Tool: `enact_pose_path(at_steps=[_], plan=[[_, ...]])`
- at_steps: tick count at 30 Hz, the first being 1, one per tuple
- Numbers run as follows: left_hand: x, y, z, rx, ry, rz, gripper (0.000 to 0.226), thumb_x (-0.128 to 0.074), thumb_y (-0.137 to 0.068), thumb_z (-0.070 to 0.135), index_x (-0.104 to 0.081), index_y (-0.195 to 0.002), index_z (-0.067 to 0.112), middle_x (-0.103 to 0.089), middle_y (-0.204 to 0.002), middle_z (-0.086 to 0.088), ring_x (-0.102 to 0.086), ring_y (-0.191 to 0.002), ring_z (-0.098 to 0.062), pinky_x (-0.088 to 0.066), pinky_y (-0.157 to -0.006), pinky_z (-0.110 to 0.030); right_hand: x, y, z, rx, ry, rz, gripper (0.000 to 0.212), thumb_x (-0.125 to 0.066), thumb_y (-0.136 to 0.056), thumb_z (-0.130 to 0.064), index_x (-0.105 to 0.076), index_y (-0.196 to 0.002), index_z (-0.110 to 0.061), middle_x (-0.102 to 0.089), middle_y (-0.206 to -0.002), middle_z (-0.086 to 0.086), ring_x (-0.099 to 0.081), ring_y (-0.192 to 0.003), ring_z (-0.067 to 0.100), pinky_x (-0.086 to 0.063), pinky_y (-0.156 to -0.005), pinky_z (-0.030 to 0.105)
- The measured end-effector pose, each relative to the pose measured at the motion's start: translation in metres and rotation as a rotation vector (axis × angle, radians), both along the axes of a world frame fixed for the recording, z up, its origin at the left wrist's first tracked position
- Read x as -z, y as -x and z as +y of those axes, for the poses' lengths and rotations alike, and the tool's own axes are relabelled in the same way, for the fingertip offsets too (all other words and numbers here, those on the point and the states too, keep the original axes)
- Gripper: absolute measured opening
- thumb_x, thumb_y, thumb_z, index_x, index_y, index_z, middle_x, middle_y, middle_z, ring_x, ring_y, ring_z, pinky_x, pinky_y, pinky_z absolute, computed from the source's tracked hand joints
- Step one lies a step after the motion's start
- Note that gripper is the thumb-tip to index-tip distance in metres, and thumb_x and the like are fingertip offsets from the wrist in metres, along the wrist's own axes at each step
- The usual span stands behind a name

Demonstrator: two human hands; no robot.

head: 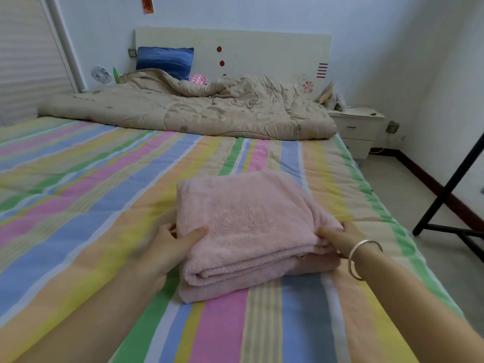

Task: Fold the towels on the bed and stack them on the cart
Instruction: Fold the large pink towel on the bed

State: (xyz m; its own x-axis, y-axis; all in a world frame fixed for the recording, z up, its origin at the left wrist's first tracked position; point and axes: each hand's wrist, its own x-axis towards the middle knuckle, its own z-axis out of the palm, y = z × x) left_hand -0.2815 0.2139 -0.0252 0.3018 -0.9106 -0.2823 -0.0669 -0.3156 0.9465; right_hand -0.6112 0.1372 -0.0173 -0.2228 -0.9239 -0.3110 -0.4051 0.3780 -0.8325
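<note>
On striped bed (78, 179), head view: one pink towel (248, 218), folded into a thick rectangle. Left hand (172, 242) grips its left side, thumb on top; right hand (337, 237) pinches its right side. Step judged: folding done, pick-up due. Next: carry it level to the cart, not in view.

Pale walls (366, 17) rise behind a cream headboard (262, 48). Right of the headboard a white nightstand (358, 129) stands on the light floor (392, 184). Left of it is a white slatted panel (23, 61).
</note>
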Motion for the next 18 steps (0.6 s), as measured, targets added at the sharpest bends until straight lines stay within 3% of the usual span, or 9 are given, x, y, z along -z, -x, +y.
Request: enact_pose_path(at_steps=[4, 6, 8, 9, 11, 12, 14, 16, 18], plan=[[-0.003, 0.005, -0.001, 0.051, -0.201, 0.238, 0.078, -0.081, -0.063, 0.060, -0.060, -0.125, 0.017, -0.071, -0.112, -0.003, -0.066, -0.103, -0.021, -0.052, -0.088, -0.034, -0.014, 0.001, 0.001, -0.022, -0.141, -0.235, 0.024, -0.067, -0.073, -0.035, -0.059, -0.084, -0.015, -0.058, -0.060, 0.006, -0.052, -0.067, 0.023, -0.038, -0.067, 0.030], [0.000, 0.010, 0.003, 0.089, -0.256, 0.227, 0.084, -0.084, -0.054, 0.067, -0.064, -0.121, 0.020, -0.073, -0.109, -0.002, -0.067, -0.104, -0.021, -0.052, -0.093, -0.035, -0.011, 0.000, 0.000, 0.002, -0.198, -0.234, 0.040, -0.066, -0.078, -0.052, -0.065, -0.090, -0.015, -0.068, -0.074, 0.007, -0.060, -0.083, 0.027, -0.047, -0.083, 0.037], [0.001, 0.007, 0.005, 0.046, -0.275, 0.187, 0.088, -0.087, -0.045, 0.067, -0.067, -0.117, 0.018, -0.073, -0.108, -0.003, -0.068, -0.102, -0.023, -0.053, -0.094, -0.036, -0.006, -0.003, 0.000, 0.015, -0.201, -0.162, 0.050, -0.068, -0.080, -0.054, -0.065, -0.108, -0.012, -0.070, -0.093, 0.011, -0.064, -0.089, 0.028, -0.050, -0.086, 0.038], [-0.002, 0.010, 0.002, 0.022, -0.299, 0.146, 0.081, -0.086, -0.051, 0.060, -0.068, -0.115, 0.014, -0.073, -0.106, -0.008, -0.068, -0.099, -0.025, -0.056, -0.088, -0.036, -0.006, -0.005, 0.001, 0.001, -0.206, -0.128, 0.051, -0.068, -0.082, -0.048, -0.064, -0.114, -0.008, -0.069, -0.096, 0.013, -0.065, -0.089, 0.029, -0.051, -0.086, 0.039], [-0.005, -0.001, 0.012, 0.122, -0.212, 0.026, 0.042, -0.071, -0.083, 0.028, -0.065, -0.114, 0.001, -0.067, -0.092, -0.024, -0.064, -0.082, -0.032, -0.056, -0.047, -0.033, -0.013, -0.004, 0.006, -0.094, -0.245, -0.053, 0.044, -0.067, -0.087, -0.035, -0.063, -0.118, -0.005, -0.070, -0.098, 0.014, -0.066, -0.089, 0.029, -0.053, -0.085, 0.039], [-0.005, -0.006, 0.014, 0.231, -0.172, -0.093, 0.026, -0.056, -0.092, 0.010, -0.062, -0.113, -0.003, -0.063, -0.081, -0.027, -0.059, -0.073, -0.033, -0.042, -0.027, -0.028, -0.020, 0.001, 0.010, -0.162, -0.264, -0.053, 0.038, -0.066, -0.088, -0.027, -0.062, -0.120, -0.007, -0.071, -0.097, 0.012, -0.065, -0.084, 0.026, -0.054, -0.080, 0.036], [-0.037, -0.019, 0.026, 0.425, -0.336, -0.330, 0.018, -0.045, -0.095, 0.003, -0.062, -0.099, -0.002, -0.058, -0.051, -0.017, -0.057, -0.051, -0.025, -0.022, -0.019, -0.018, -0.039, 0.012, 0.025, -0.357, -0.314, -0.126, 0.031, -0.062, -0.090, -0.013, -0.060, -0.121, -0.015, -0.072, -0.102, 0.010, -0.065, -0.081, 0.024, -0.055, -0.072, 0.034], [-0.069, -0.032, 0.036, 0.416, -0.351, -0.551, 0.018, -0.056, -0.096, 0.022, -0.059, -0.089, 0.005, -0.061, -0.048, -0.004, -0.060, -0.043, -0.010, -0.040, -0.031, -0.015, -0.054, 0.017, 0.045, -0.513, -0.368, -0.101, 0.035, -0.062, -0.090, -0.007, -0.055, -0.122, -0.021, -0.071, -0.110, 0.013, -0.067, -0.086, 0.028, -0.057, -0.066, 0.037], [-0.096, -0.042, 0.048, 0.520, -0.541, -0.695, 0.050, -0.065, -0.089, 0.045, -0.051, -0.125, 0.013, -0.068, -0.114, -0.001, -0.068, -0.093, -0.011, -0.059, -0.069, -0.030, -0.057, 0.012, 0.052, -0.490, -0.370, 0.046, 0.046, -0.065, -0.087, -0.006, -0.046, -0.125, -0.024, -0.067, -0.111, 0.017, -0.066, -0.085, 0.031, -0.056, -0.061, 0.037]])
